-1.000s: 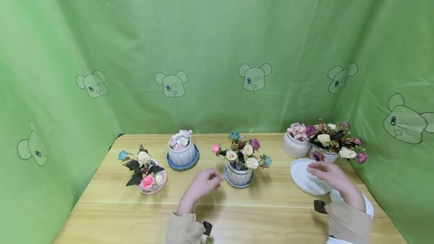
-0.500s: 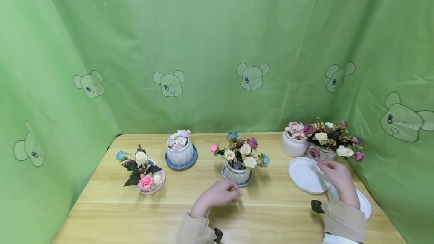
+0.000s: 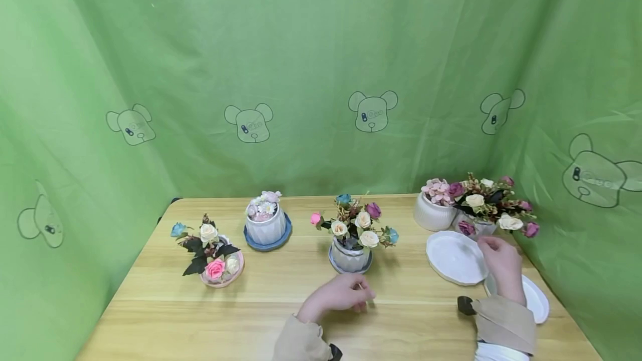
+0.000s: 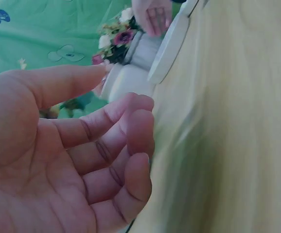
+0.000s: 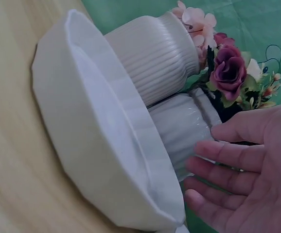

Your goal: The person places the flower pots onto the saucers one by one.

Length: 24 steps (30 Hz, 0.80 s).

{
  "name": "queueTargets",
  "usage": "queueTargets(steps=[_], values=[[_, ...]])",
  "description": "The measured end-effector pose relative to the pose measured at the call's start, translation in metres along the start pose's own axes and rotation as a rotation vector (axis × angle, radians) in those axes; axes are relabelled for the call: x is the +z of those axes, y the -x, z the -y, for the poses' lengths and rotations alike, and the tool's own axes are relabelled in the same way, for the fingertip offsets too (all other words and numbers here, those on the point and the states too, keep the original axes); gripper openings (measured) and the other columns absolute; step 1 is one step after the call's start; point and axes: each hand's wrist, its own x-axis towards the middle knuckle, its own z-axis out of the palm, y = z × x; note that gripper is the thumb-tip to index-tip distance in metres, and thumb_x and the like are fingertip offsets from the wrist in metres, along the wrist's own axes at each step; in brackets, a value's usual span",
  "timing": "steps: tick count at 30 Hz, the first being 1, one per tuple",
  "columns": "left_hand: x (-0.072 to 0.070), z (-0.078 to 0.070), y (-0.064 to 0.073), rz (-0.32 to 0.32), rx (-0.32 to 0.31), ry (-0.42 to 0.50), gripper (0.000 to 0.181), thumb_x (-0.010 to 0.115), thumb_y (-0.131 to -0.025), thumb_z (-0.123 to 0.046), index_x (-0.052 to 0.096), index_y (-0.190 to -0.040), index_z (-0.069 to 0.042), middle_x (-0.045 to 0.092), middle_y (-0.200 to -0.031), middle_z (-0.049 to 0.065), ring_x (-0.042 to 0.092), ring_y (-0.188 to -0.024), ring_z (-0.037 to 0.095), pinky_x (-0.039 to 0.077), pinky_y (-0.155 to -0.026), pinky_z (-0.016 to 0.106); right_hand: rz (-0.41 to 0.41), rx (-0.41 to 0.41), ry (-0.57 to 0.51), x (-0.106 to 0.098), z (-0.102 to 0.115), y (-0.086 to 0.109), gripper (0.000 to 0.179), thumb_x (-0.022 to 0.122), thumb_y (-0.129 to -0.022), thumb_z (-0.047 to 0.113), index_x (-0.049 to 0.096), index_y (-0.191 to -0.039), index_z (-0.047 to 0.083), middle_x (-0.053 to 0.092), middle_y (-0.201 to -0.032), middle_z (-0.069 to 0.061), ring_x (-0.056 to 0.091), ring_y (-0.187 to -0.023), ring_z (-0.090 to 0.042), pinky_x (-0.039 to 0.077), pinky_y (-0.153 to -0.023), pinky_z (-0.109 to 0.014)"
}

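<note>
My left hand (image 3: 343, 294) hovers above the table in front of the middle flowerpot (image 3: 350, 259), which holds mixed roses. In the left wrist view its fingers (image 4: 140, 128) are loosely bent and hold nothing. My right hand (image 3: 503, 265) is over the two white saucers, its fingers (image 5: 223, 174) relaxed and holding nothing. Beyond them stands a pale pot (image 5: 177, 128) with purple and white roses (image 3: 494, 205); whether they touch it I cannot tell. One white saucer (image 3: 453, 258) lies left of this hand; the other saucer (image 3: 535, 299) is partly hidden under the forearm.
A ribbed white pot (image 3: 434, 214) with pink flowers stands at the back right. Further left, a white pot (image 3: 266, 229) sits on a blue saucer (image 3: 287, 233). A flower arrangement (image 3: 215, 268) rests on a pink saucer (image 3: 241, 268). Green cloth (image 3: 301, 155) surrounds the wooden table (image 3: 190, 316).
My left hand has moved right and toward me, away from the side of the middle pot. My right hand has shifted slightly right, over the gap between the saucers. The pots stay put.
</note>
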Motion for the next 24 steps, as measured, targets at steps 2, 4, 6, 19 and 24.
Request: queueTargets(steps=[2,4,6,19,24], values=[[0.004,0.0,-0.004,0.018,0.0,0.03,0.018,0.063,-0.093,-0.023,0.063,-0.09,-0.005,0.07,-0.076,0.011,0.059,-0.058,0.007,0.053,-0.058,0.019,0.019,-0.016,0.032,0.001,-0.002,-0.001,0.052,0.037,-0.102,0.031,0.048,-0.133,-0.01,0.045,-0.138,-0.035,0.044,-0.122,-0.055,0.038,-0.1,-0.062],[0.009,0.001,-0.008,0.024,-0.004,0.054,0.018,0.063,-0.093,-0.023,0.063,-0.09,-0.005,0.07,-0.076,0.011,0.059,-0.058,0.007,0.053,-0.058,0.02,0.033,-0.033,0.047,0.001,-0.003,-0.002,0.052,0.037,-0.102,0.031,0.049,-0.132,-0.011,0.045,-0.137,-0.036,0.043,-0.122,-0.056,0.037,-0.101,-0.062],[0.014,0.001,-0.012,0.023,-0.013,0.074,0.017,0.064,-0.092,-0.023,0.064,-0.09,-0.006,0.07,-0.076,0.011,0.059,-0.058,0.008,0.053,-0.058,0.021,0.039,-0.05,0.053,0.002,-0.004,-0.002,0.052,0.038,-0.102,0.03,0.049,-0.131,-0.011,0.046,-0.137,-0.036,0.043,-0.122,-0.057,0.037,-0.101,-0.063],[0.035,0.0,-0.032,0.018,-0.067,0.139,0.014,0.063,-0.093,-0.019,0.065,-0.089,-0.005,0.067,-0.073,0.006,0.061,-0.058,0.012,0.056,-0.055,0.024,0.16,-0.055,-0.015,0.004,0.002,-0.004,0.063,0.036,-0.103,0.039,0.041,-0.137,-0.013,0.037,-0.143,-0.038,0.038,-0.127,-0.057,0.035,-0.105,-0.064],[0.042,0.0,-0.038,-0.04,-0.077,0.179,0.011,0.064,-0.091,-0.015,0.064,-0.088,-0.004,0.067,-0.073,0.008,0.061,-0.056,0.012,0.057,-0.052,0.025,0.217,-0.08,-0.094,0.01,0.007,-0.005,0.055,0.044,-0.103,0.031,0.047,-0.132,-0.015,0.058,-0.127,-0.033,0.067,-0.095,-0.02,0.054,-0.086,-0.03]])
